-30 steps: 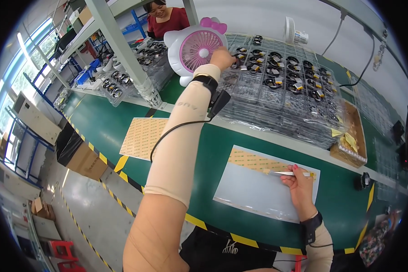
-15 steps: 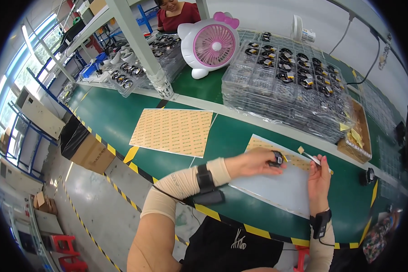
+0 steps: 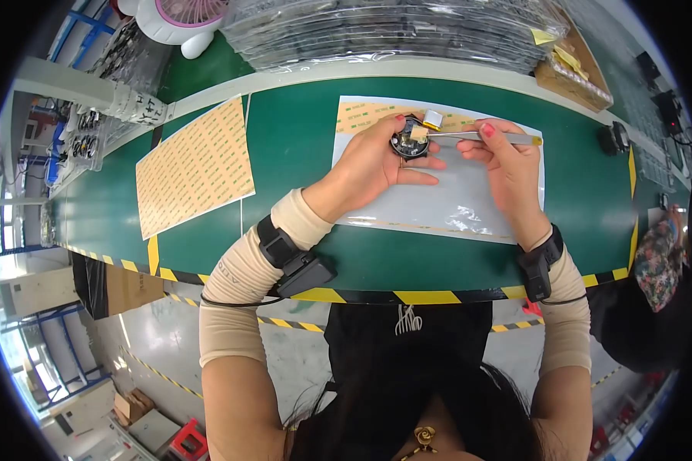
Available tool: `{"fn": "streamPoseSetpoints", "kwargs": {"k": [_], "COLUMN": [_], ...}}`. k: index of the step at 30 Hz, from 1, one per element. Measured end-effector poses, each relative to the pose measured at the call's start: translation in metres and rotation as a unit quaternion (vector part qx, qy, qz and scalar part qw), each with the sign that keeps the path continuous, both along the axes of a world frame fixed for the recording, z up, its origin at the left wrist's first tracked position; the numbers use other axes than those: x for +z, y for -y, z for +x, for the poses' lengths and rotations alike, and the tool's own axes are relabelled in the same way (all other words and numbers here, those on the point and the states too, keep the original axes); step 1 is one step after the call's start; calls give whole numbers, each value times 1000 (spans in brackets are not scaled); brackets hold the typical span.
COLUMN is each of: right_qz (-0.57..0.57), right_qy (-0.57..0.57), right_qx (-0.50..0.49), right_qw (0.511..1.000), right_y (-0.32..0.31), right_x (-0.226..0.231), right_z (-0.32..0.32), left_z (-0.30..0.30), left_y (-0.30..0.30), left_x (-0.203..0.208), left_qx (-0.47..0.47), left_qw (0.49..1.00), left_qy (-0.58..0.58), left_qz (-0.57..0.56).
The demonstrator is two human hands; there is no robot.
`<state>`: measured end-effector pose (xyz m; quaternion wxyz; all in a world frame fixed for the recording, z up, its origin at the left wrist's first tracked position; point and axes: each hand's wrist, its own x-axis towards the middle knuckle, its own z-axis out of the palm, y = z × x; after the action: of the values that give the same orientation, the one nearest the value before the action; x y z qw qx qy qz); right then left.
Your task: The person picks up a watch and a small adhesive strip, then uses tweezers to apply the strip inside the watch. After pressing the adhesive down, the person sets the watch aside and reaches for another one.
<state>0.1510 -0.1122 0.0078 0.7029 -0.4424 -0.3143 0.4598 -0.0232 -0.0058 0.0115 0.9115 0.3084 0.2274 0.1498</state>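
My left hand [image 3: 361, 163] is closed around the edge of a round black electronic part [image 3: 407, 148], its open side with the circuitry facing up. A small silvery battery [image 3: 433, 118] with a yellow end sticks out from the part's far side. My right hand [image 3: 510, 165] grips metal tweezers [image 3: 457, 136], their tips pointing left. At those tips a small tan adhesive square [image 3: 419, 133] lies over the part's inside; whether it is pressed down I cannot tell. Below both hands is a sheet of tan adhesive pads [image 3: 354, 115], largely bared to its whitish backing.
A full tan adhesive sheet [image 3: 196, 169] lies to the left on the green table [image 3: 284, 138]. Stacked clear plastic trays [image 3: 392, 38] stand at the back, beside a cardboard box [image 3: 573, 77]. A black round object [image 3: 613, 139] sits at the right. Striped tape [image 3: 430, 296] marks the front edge.
My view has tipped down toward the table. The tweezers have brought the tan square from the right to the round part, which my left hand now holds with its inside up.
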Motion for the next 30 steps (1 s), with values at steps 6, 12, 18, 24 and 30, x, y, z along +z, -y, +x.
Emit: {"fn": "streamPoseSetpoints", "kwargs": {"k": [6,12,18,24,30], "right_qz": [-58,64,117,134,123], "right_qy": [115,345,441,468,462], "right_qx": [26,5,-46,31,61], "right_qw": [991,936,889,873,876], "right_y": [4,14,17,14,12], "right_x": [6,13,15,19,18], "right_z": [-13,-15,-8,-12,-7], "left_z": [-6,-5,-5,-4,-6], "left_y": [3,3,4,3,0], "left_x": [-1,1,7,11,11], "left_qx": [-23,-16,-51,-49,-92], "left_qw": [999,994,984,993,991], "left_qy": [22,-60,-101,-73,-64], "left_qz": [35,91,136,83,78]}}
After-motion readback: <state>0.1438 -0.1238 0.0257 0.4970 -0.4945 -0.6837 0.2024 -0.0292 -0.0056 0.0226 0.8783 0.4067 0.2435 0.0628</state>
